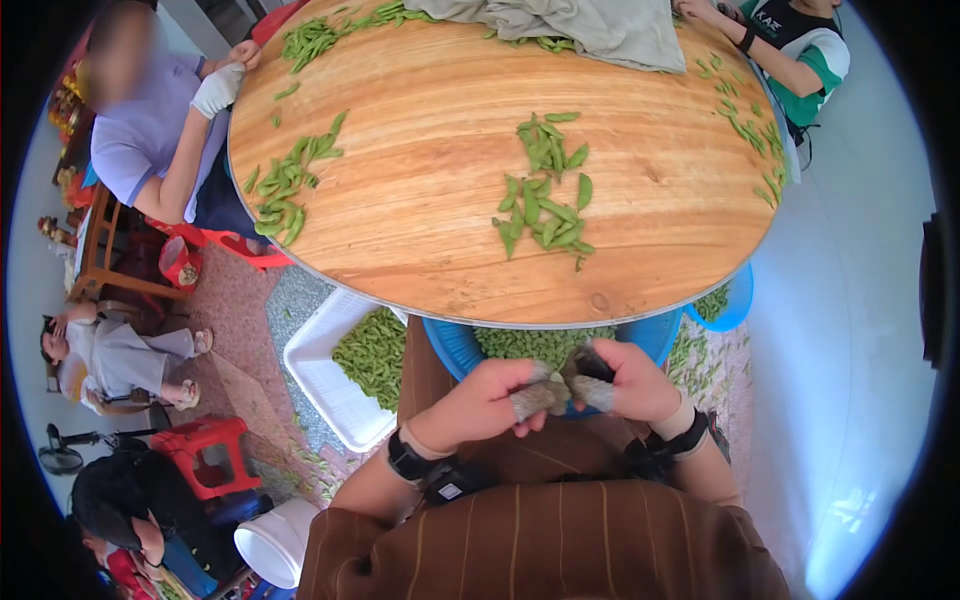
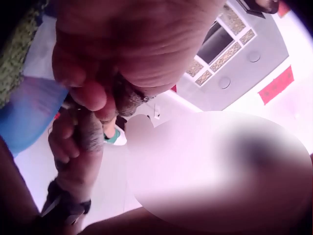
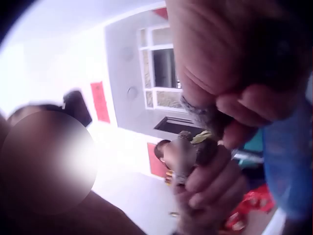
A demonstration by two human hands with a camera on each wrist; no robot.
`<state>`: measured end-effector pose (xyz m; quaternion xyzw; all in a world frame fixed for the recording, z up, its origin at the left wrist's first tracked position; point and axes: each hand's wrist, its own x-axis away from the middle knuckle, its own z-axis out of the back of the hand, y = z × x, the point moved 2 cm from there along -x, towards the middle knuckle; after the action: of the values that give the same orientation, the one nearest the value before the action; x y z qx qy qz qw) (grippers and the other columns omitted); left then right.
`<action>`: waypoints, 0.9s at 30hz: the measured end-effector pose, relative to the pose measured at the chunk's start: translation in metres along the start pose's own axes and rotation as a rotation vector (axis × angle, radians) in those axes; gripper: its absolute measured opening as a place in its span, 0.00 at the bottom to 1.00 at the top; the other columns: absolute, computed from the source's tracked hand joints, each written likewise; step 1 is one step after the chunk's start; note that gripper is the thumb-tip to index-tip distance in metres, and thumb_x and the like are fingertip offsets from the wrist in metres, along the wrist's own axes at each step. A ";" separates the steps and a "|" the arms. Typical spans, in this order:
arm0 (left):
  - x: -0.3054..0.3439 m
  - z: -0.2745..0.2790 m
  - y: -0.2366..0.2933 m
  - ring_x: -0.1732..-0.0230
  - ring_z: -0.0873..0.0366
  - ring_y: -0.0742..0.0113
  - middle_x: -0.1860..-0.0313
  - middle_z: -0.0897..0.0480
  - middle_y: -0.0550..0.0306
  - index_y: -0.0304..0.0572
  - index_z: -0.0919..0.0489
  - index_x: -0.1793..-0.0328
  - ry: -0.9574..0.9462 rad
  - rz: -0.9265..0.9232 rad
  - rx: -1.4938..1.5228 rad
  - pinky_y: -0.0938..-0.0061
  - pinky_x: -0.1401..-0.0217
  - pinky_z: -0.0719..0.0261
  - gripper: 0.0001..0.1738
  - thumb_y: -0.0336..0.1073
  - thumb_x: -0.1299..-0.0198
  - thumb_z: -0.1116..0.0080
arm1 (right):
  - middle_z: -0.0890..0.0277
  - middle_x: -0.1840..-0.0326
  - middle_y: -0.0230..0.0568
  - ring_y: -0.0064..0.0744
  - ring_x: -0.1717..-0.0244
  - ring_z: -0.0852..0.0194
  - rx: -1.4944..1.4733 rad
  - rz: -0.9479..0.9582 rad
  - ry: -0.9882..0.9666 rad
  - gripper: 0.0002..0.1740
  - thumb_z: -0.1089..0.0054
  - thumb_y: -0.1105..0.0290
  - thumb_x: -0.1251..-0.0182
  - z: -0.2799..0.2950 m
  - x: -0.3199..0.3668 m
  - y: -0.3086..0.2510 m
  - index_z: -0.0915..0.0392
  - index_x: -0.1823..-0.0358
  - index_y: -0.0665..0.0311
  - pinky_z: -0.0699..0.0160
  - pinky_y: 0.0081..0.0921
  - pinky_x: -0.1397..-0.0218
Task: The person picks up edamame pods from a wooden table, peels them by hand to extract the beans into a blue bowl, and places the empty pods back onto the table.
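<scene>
Over the blue basin point(image 1: 447, 345) of shelled green beans point(image 1: 545, 343), both hands meet in front of the lap. My left hand point(image 1: 478, 402), with grey coverings on thumb and finger, pinches a green soybean pod point(image 3: 201, 137), mostly hidden by the fingers. My right hand point(image 1: 640, 382), likewise covered at the fingertips, has its fingers curled in against the same pod from the other side. Dark bands circle both wrists. In the right wrist view, a yellow-green bit of pod shows at the left fingertips.
A round wooden table point(image 1: 430, 200) carries several heaps of pods point(image 1: 545, 215) and a grey cloth point(image 1: 590, 30). Left of the basin stands a white crate point(image 1: 312, 345) of pods; a blue basket point(image 1: 738, 300) is at right. Other people sit around, near a red stool point(image 1: 205, 455) and white bucket point(image 1: 275, 545).
</scene>
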<state>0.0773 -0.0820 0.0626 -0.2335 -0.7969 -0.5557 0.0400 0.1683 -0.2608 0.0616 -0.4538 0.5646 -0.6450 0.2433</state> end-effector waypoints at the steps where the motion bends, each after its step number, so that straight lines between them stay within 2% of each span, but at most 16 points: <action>1: 0.006 0.006 -0.002 0.77 0.28 0.83 0.77 0.22 0.67 0.40 0.20 0.60 0.002 -0.003 0.004 0.86 0.75 0.29 0.07 0.34 0.33 0.47 | 0.29 0.79 0.45 0.35 0.82 0.27 0.392 0.177 0.094 0.16 0.35 0.64 0.41 -0.001 -0.002 -0.002 0.28 0.62 0.68 0.29 0.33 0.76; 2: 0.015 0.016 -0.005 0.77 0.28 0.84 0.77 0.23 0.67 0.39 0.20 0.59 0.100 -0.025 -0.054 0.85 0.75 0.29 0.07 0.34 0.34 0.46 | 0.29 0.79 0.45 0.35 0.82 0.27 0.394 0.174 0.089 0.16 0.35 0.64 0.41 -0.002 -0.003 -0.005 0.28 0.62 0.68 0.29 0.33 0.76; 4: 0.036 0.033 -0.007 0.78 0.29 0.84 0.77 0.23 0.67 0.39 0.20 0.59 0.199 -0.044 -0.110 0.85 0.75 0.29 0.07 0.34 0.34 0.46 | 0.27 0.77 0.51 0.49 0.77 0.25 0.963 0.121 0.140 0.15 0.35 0.65 0.42 -0.005 -0.001 -0.016 0.27 0.62 0.68 0.29 0.38 0.73; 6: 0.060 0.056 -0.010 0.78 0.25 0.74 0.75 0.21 0.59 0.37 0.21 0.58 0.457 0.072 -0.328 0.79 0.74 0.28 0.08 0.34 0.37 0.42 | 0.27 0.76 0.52 0.53 0.75 0.26 0.875 0.173 0.238 0.13 0.36 0.66 0.42 -0.010 -0.005 -0.042 0.27 0.62 0.68 0.29 0.40 0.72; 7: 0.070 0.067 -0.017 0.78 0.25 0.74 0.75 0.21 0.59 0.37 0.21 0.58 0.458 0.071 -0.328 0.79 0.74 0.28 0.08 0.34 0.37 0.42 | 0.26 0.74 0.54 0.58 0.72 0.27 0.785 0.225 0.336 0.12 0.37 0.68 0.43 -0.011 -0.011 -0.052 0.27 0.63 0.67 0.29 0.43 0.71; 8: 0.079 0.082 -0.030 0.77 0.24 0.67 0.74 0.20 0.54 0.36 0.22 0.58 0.620 0.057 -0.573 0.75 0.74 0.26 0.09 0.33 0.40 0.41 | 0.26 0.74 0.54 0.58 0.72 0.27 0.786 0.226 0.336 0.12 0.37 0.68 0.43 -0.011 -0.020 -0.056 0.27 0.63 0.67 0.29 0.43 0.71; 9: 0.087 0.095 -0.040 0.76 0.22 0.59 0.72 0.20 0.48 0.35 0.22 0.58 0.779 0.040 -0.820 0.71 0.73 0.25 0.10 0.33 0.43 0.39 | 0.26 0.74 0.53 0.57 0.72 0.26 0.842 0.342 0.479 0.12 0.37 0.68 0.44 -0.009 -0.029 -0.063 0.27 0.64 0.67 0.28 0.43 0.71; 10: 0.091 0.103 -0.048 0.76 0.22 0.59 0.72 0.20 0.48 0.35 0.22 0.58 0.782 0.037 -0.819 0.71 0.73 0.25 0.10 0.33 0.43 0.39 | 0.27 0.75 0.52 0.56 0.72 0.26 0.895 0.460 0.621 0.11 0.38 0.69 0.45 -0.006 -0.037 -0.069 0.28 0.65 0.67 0.28 0.44 0.71; 12: 0.101 0.110 -0.047 0.71 0.20 0.49 0.67 0.19 0.41 0.33 0.23 0.58 1.116 0.003 -1.271 0.66 0.69 0.23 0.11 0.30 0.47 0.38 | 0.27 0.75 0.52 0.56 0.73 0.26 0.977 0.468 0.687 0.11 0.38 0.70 0.46 -0.004 -0.060 -0.077 0.28 0.66 0.66 0.28 0.45 0.71; 14: 0.102 0.105 -0.036 0.70 0.19 0.51 0.66 0.19 0.41 0.33 0.22 0.58 1.096 -0.010 -1.130 0.66 0.67 0.22 0.11 0.29 0.48 0.38 | 0.27 0.75 0.51 0.56 0.73 0.27 1.057 0.478 0.755 0.10 0.38 0.71 0.47 -0.002 -0.073 -0.077 0.29 0.68 0.66 0.28 0.45 0.71; 16: 0.095 0.101 -0.029 0.68 0.18 0.52 0.65 0.18 0.41 0.33 0.22 0.57 1.073 -0.022 -0.987 0.67 0.66 0.22 0.12 0.27 0.49 0.38 | 0.27 0.75 0.51 0.55 0.73 0.28 1.148 0.303 0.800 0.09 0.38 0.71 0.47 0.002 -0.080 -0.072 0.30 0.70 0.66 0.29 0.45 0.70; 20: 0.064 0.076 -0.014 0.66 0.17 0.58 0.65 0.18 0.44 0.34 0.21 0.54 0.772 -0.245 -0.633 0.71 0.64 0.22 0.10 0.27 0.44 0.42 | 0.28 0.76 0.51 0.54 0.74 0.27 1.111 0.232 0.778 0.10 0.38 0.72 0.47 0.010 -0.068 -0.066 0.31 0.72 0.67 0.29 0.44 0.71; 22: 0.042 0.061 -0.001 0.66 0.17 0.61 0.66 0.18 0.46 0.34 0.21 0.54 0.657 -0.319 -0.534 0.73 0.64 0.22 0.10 0.26 0.41 0.44 | 0.27 0.76 0.51 0.53 0.75 0.27 1.022 0.326 0.802 0.10 0.37 0.71 0.46 0.012 -0.057 -0.065 0.29 0.70 0.68 0.29 0.40 0.73; 24: 0.022 0.045 0.008 0.63 0.20 0.75 0.61 0.17 0.59 0.35 0.23 0.46 0.440 -0.428 -0.576 0.82 0.62 0.23 0.13 0.26 0.35 0.51 | 0.26 0.76 0.51 0.52 0.74 0.26 0.890 0.285 0.762 0.10 0.37 0.70 0.45 0.006 -0.044 -0.068 0.28 0.68 0.68 0.29 0.38 0.73; 25: 0.013 0.035 0.016 0.63 0.20 0.75 0.61 0.17 0.59 0.35 0.23 0.46 0.440 -0.429 -0.575 0.82 0.62 0.23 0.13 0.26 0.35 0.51 | 0.25 0.75 0.51 0.51 0.74 0.25 0.754 0.245 0.717 0.10 0.36 0.69 0.44 0.002 -0.039 -0.066 0.26 0.66 0.68 0.28 0.35 0.72; 27: -0.002 0.016 0.030 0.66 0.21 0.75 0.61 0.17 0.57 0.34 0.24 0.46 0.410 -0.308 -0.270 0.82 0.65 0.24 0.12 0.29 0.32 0.54 | 0.24 0.74 0.50 0.49 0.73 0.24 0.651 0.295 0.659 0.11 0.36 0.69 0.43 -0.008 -0.029 -0.060 0.25 0.65 0.67 0.27 0.33 0.71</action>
<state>0.0949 -0.0605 0.0816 0.0043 -0.7170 -0.6920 0.0841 0.1868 -0.2179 0.1095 -0.0408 0.4387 -0.8562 0.2697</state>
